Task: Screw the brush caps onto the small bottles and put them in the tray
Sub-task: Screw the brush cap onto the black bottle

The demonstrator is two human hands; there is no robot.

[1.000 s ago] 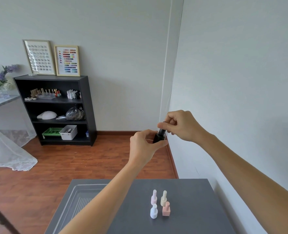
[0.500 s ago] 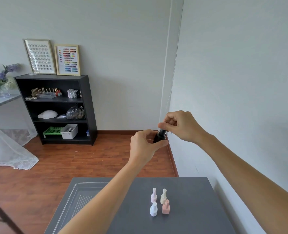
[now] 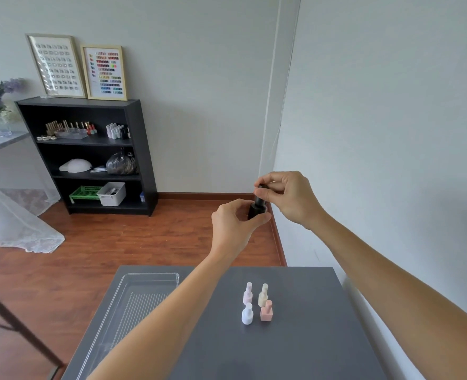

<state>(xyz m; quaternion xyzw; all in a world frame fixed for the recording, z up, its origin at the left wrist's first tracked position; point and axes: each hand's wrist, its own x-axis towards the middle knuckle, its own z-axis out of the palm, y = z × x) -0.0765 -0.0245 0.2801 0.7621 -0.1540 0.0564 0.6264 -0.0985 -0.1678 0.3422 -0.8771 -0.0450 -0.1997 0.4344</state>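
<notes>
Above the table's (image 3: 295,352) far edge, my left hand (image 3: 233,229) grips the near-upright black bottle (image 3: 257,208), my right hand (image 3: 287,197) pinches its cap (image 3: 262,187); clear tray (image 3: 133,300) lies open at left.

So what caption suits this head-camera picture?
Left hand grips a black bottle; right hand pinches its cap above four pastel bottles.

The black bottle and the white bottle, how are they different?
The black bottle is held up in the air by the left hand and right hand; the white bottle stands on the table. One is dark, one pale. Both are small and capped.
</notes>
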